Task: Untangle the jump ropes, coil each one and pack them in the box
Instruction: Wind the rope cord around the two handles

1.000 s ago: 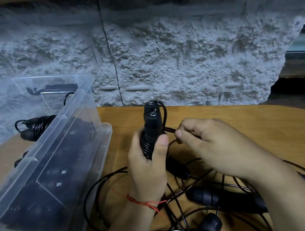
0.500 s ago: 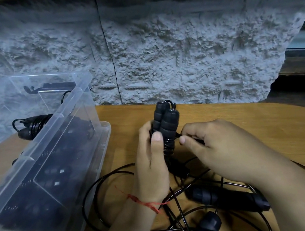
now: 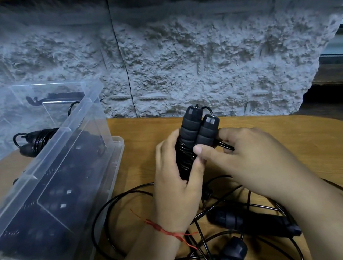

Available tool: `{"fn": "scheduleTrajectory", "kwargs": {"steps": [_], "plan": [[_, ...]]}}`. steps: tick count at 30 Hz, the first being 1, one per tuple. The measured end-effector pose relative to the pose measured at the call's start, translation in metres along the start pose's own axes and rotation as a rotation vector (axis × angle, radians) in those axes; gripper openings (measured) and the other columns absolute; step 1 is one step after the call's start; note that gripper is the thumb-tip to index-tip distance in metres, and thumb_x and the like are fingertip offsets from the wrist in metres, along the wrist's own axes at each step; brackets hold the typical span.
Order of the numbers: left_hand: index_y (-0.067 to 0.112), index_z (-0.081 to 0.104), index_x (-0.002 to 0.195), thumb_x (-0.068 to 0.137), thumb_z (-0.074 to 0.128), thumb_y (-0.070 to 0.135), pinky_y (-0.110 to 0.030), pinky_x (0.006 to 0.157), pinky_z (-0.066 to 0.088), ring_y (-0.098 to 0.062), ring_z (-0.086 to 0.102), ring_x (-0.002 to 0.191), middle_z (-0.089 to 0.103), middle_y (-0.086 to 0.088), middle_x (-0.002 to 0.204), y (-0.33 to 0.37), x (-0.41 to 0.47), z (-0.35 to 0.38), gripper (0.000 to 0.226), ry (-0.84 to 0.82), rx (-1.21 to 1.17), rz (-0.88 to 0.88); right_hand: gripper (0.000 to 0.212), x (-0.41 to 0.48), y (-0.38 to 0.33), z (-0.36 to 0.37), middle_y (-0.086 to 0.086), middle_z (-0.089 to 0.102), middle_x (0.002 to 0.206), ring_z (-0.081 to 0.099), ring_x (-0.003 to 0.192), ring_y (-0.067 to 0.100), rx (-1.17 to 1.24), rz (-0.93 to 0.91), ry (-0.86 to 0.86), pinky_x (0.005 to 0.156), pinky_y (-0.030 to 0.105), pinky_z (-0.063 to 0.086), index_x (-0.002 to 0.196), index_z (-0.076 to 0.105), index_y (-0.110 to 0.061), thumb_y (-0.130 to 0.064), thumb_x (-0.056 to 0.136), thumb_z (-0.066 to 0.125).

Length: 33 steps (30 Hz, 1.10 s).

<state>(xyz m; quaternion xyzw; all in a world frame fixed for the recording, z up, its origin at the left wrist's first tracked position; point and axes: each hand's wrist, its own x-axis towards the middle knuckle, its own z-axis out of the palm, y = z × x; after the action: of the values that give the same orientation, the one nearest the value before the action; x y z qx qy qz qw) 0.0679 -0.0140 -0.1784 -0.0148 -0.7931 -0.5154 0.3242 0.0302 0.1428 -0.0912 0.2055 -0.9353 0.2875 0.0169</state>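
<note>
Black foam handles (image 3: 190, 127) of one jump rope are held upright, side by side, with cord (image 3: 184, 152) wound round their lower part. The bundle is gripped from nine o'clock by the left hand (image 3: 174, 187), its thumb curled across the windings. From three o'clock it is met by the right hand (image 3: 257, 161), whose thumb is pressed on the nearer handle while a short end of cord is pinched in its curled fingers. A red thread (image 3: 165, 231) is worn on the left wrist.

At six o'clock, under the forearms, loose ropes (image 3: 103, 215) are spread in overlapping loops on the wooden table (image 3: 312, 142), with two more handles (image 3: 251, 222) lying among them. At nine o'clock a clear plastic box (image 3: 44, 162) is tilted over its lid (image 3: 118, 151); a coiled rope (image 3: 36, 140) is seen at its far end. At twelve o'clock the table is bounded by a rough grey stone-like wall (image 3: 200, 58).
</note>
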Motion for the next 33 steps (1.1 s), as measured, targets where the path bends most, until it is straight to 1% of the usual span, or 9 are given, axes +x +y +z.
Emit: {"fn": "scheduleTrajectory", "kwargs": {"steps": [4, 8, 10, 12, 16, 19, 25, 28, 33], "plan": [[0.023, 0.058, 0.14, 0.085, 0.081, 0.032, -0.028, 0.101, 0.05, -0.018, 0.061, 0.124, 0.058, 0.009, 0.129, 0.0, -0.001, 0.0, 0.06, 0.06, -0.053, -0.016, 0.054, 0.003, 0.005, 0.002, -0.008, 0.077, 0.084, 0.071, 0.084, 0.008, 0.088, 0.049, 0.018, 0.078, 0.041, 0.059, 0.104, 0.073, -0.05, -0.09, 0.075, 0.05], [0.031, 0.059, 0.137, 0.086, 0.081, 0.036, -0.048, 0.104, 0.052, -0.03, 0.063, 0.125, 0.066, -0.003, 0.133, -0.007, 0.002, -0.003, 0.056, -0.049, -0.276, -0.059, 0.03, 0.004, 0.007, -0.002, -0.016, 0.079, 0.087, 0.073, 0.085, 0.005, 0.316, 0.02, 0.02, 0.085, 0.04, 0.057, 0.093, 0.08, -0.036, -0.063, 0.091, 0.069], [0.022, 0.063, 0.137, 0.101, 0.064, 0.04, -0.053, 0.107, 0.051, -0.033, 0.064, 0.127, 0.069, -0.012, 0.133, -0.005, 0.007, -0.004, 0.041, -0.115, -0.601, -0.173, 0.026, 0.003, 0.009, -0.006, -0.013, 0.08, 0.09, 0.074, 0.088, 0.007, 0.428, 0.006, -0.004, 0.086, 0.036, 0.056, 0.092, 0.082, -0.026, -0.05, 0.093, 0.072], [0.007, 0.059, 0.141, 0.109, 0.04, 0.046, -0.05, 0.106, 0.053, -0.037, 0.062, 0.131, 0.067, -0.02, 0.137, -0.001, 0.011, -0.004, 0.053, -0.128, -0.918, -0.436, 0.02, 0.002, 0.009, -0.01, -0.012, 0.081, 0.096, 0.075, 0.095, 0.006, 0.532, -0.033, -0.062, 0.088, 0.029, 0.054, 0.096, 0.082, -0.022, -0.04, 0.094, 0.073], [0.011, 0.06, 0.141, 0.106, 0.03, 0.065, -0.04, 0.066, 0.06, -0.038, 0.071, 0.094, 0.065, -0.025, 0.121, -0.007, 0.011, -0.013, 0.072, -0.576, -1.15, -0.678, 0.027, 0.001, 0.006, -0.011, 0.007, 0.081, 0.096, 0.076, 0.092, 0.036, 0.666, -0.107, -0.108, 0.088, 0.043, 0.057, 0.1, 0.08, -0.01, -0.035, 0.096, 0.07], [0.012, 0.052, 0.148, 0.102, 0.026, 0.072, -0.033, 0.059, 0.062, -0.027, 0.073, 0.08, 0.066, -0.025, 0.118, -0.008, 0.008, -0.017, 0.079, -0.799, -1.31, -0.632, 0.026, 0.001, 0.007, -0.012, 0.011, 0.08, 0.095, 0.071, 0.09, 0.046, 0.713, -0.135, -0.133, 0.09, 0.035, 0.058, 0.101, 0.081, -0.012, -0.035, 0.093, 0.071], [0.001, 0.058, 0.141, 0.092, 0.073, 0.055, -0.036, 0.071, 0.056, -0.025, 0.062, 0.089, 0.06, -0.023, 0.122, -0.011, 0.008, -0.013, 0.075, -0.488, -1.139, -0.452, 0.037, 0.007, 0.02, -0.01, -0.009, 0.068, 0.067, 0.055, 0.062, 0.018, 0.507, -0.079, 0.061, 0.062, 0.034, 0.038, 0.087, 0.082, -0.028, -0.063, 0.074, 0.076], [0.001, 0.057, 0.142, 0.085, 0.083, 0.05, -0.041, 0.079, 0.058, -0.025, 0.062, 0.096, 0.064, -0.016, 0.119, -0.002, 0.007, -0.004, 0.079, -0.314, -1.091, -0.491, 0.032, 0.009, 0.021, -0.005, -0.024, 0.071, 0.075, 0.064, 0.072, -0.003, 0.324, -0.093, 0.055, 0.066, 0.021, 0.046, 0.1, 0.081, -0.032, -0.059, 0.092, 0.063], [0.008, 0.059, 0.144, 0.094, 0.072, 0.025, -0.044, 0.106, 0.05, -0.029, 0.064, 0.128, 0.068, -0.015, 0.137, -0.001, 0.009, 0.006, 0.055, -0.078, -0.906, -0.365, 0.025, 0.011, 0.017, 0.009, -0.005, 0.078, 0.095, 0.071, 0.095, 0.018, 0.156, -0.087, 0.014, 0.087, 0.046, 0.056, 0.119, 0.067, -0.038, -0.044, 0.107, 0.046]]}}
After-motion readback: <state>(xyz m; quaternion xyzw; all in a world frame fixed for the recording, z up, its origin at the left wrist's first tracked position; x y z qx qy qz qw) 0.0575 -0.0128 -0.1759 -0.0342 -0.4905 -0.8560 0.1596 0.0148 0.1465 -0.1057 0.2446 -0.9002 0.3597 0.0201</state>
